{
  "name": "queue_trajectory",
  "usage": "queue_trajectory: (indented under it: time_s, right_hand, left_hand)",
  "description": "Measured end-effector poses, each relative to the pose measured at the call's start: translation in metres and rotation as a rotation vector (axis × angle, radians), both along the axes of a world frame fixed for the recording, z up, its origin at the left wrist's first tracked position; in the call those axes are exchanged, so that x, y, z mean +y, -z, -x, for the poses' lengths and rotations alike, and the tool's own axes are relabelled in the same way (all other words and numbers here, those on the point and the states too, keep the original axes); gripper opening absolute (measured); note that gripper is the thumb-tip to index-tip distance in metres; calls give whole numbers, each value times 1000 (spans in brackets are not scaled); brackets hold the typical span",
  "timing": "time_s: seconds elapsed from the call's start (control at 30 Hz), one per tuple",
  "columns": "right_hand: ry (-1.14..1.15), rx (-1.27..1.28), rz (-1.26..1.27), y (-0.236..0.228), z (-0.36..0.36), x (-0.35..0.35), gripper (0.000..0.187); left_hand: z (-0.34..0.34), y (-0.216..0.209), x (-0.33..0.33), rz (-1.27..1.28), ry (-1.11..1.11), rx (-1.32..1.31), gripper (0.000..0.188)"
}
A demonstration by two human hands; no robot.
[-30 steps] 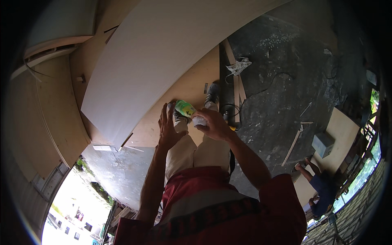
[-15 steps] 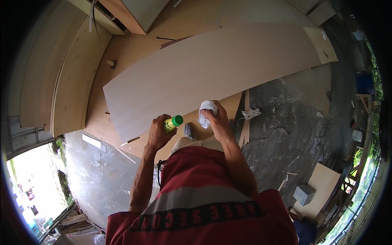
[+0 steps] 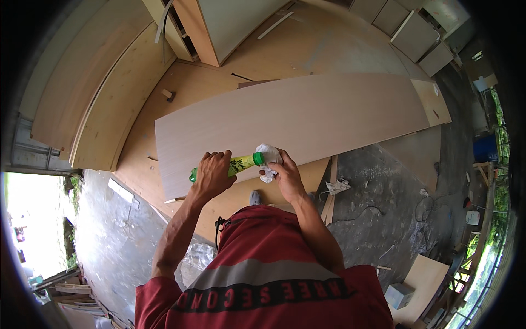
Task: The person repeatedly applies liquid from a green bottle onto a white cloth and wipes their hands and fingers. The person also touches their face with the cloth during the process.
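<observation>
My left hand (image 3: 212, 174) is wrapped round a yellow-green plastic bottle (image 3: 241, 163). The bottle lies nearly level, its green top end pointing right and its other green end showing past my hand. Bunched in my right hand (image 3: 289, 176) is a white cloth (image 3: 268, 153), held against the bottle's top end. Whether the bottle's mouth is uncovered is hidden there. Just beyond both hands lies a large pale wood panel (image 3: 307, 112) with a smooth face.
A brown board (image 3: 213, 219) extends under the panel toward my feet. Tall wood sheets (image 3: 104, 104) stand at the left. On the grey floor at right lie a crumpled white rag (image 3: 337, 187) and a cable (image 3: 361, 214). A grey box (image 3: 399, 295) sits lower right.
My left hand has tipped the bottle over to the right, bringing its top against the cloth in my right hand. The view has shifted, with more of the far area showing.
</observation>
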State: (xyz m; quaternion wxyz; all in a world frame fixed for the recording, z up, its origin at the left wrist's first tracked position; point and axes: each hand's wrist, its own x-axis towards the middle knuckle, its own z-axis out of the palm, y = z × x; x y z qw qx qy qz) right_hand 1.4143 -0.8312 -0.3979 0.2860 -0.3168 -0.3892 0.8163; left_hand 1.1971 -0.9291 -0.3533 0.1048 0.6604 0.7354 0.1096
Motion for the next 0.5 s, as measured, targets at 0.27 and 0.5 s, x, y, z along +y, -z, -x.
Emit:
queue_trajectory:
  time_s: [0.27, 0.5]
  right_hand:
    - [28, 55, -51, -4, 14, -2, 44]
    - [-61, 17, -86, 3, 20, 3, 52]
  left_hand:
    - [15, -23, 3, 52, 45, 186, 38]
    - [17, -35, 2, 82, 30, 256, 33]
